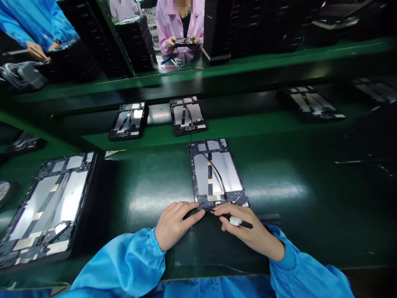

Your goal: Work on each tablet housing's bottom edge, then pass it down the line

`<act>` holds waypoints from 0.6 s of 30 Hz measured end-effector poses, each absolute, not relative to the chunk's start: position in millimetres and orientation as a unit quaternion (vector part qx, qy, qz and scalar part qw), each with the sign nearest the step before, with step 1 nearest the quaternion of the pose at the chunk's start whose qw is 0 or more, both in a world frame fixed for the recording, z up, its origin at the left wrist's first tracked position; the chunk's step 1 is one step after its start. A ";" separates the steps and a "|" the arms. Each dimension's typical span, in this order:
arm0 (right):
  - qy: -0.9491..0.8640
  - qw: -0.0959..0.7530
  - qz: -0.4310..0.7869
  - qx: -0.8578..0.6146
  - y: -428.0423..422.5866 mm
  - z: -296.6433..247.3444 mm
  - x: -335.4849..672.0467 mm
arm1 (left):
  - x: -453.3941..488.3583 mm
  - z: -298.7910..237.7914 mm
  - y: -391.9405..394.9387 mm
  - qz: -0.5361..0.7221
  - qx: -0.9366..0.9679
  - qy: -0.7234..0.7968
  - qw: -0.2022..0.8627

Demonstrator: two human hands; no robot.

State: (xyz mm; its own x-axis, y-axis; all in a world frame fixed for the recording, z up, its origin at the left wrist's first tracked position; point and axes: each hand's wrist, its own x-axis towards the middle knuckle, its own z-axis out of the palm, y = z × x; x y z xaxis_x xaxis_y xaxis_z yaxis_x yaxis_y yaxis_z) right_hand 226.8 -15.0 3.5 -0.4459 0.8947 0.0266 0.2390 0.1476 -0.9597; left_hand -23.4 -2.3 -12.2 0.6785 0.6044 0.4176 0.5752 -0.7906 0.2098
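An opened tablet chassis [215, 174] lies face down on the green bench in front of me, with silver plates and a thin black cable running down its middle. My left hand [175, 223] rests at its near left corner, fingers stretched out and pressing on the edge. My right hand [248, 231] sits at the near right corner, fingers pinched round a thin black tool [238, 222] whose tip touches the chassis edge. Both sleeves are blue.
A larger open chassis [46, 207] lies at the near left. Three more chassis [128, 121] [187, 116] [310, 103] sit on the belt behind. Across the line a person in pink [182, 25] holds a device; another blue sleeve [34, 29] shows at far left. Black tray stacks [138, 41] stand behind.
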 end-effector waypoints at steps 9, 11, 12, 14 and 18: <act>-0.579 0.269 0.594 -0.490 -37.8 -3.5 230.6 | -30.6 -5.3 -42.8 0.208 0.947 0.221 0.105; -0.619 0.233 0.567 -0.491 -41.9 -2.4 227.1 | -30.6 -6.9 -52.1 0.178 0.957 0.207 0.104; -0.643 0.225 0.541 -0.493 -42.7 -1.4 224.6 | -30.3 -8.1 -54.7 0.168 0.959 0.207 0.099; -0.683 0.222 0.491 -0.494 -42.7 0.5 218.8 | -29.7 -10.2 -56.2 0.157 0.961 0.210 0.094; -0.700 0.230 0.475 -0.481 -43.3 1.5 208.7 | -28.6 -11.4 -53.9 0.150 0.960 0.218 0.089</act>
State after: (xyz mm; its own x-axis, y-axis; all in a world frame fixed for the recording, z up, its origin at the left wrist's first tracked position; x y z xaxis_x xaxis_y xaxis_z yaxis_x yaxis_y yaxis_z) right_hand 208.7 -43.3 1.5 -0.4326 0.8915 -0.1347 0.4550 0.0869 -0.8862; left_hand -28.6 -53.9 -11.4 0.8599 0.4452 0.2497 0.3918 -0.8892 0.2362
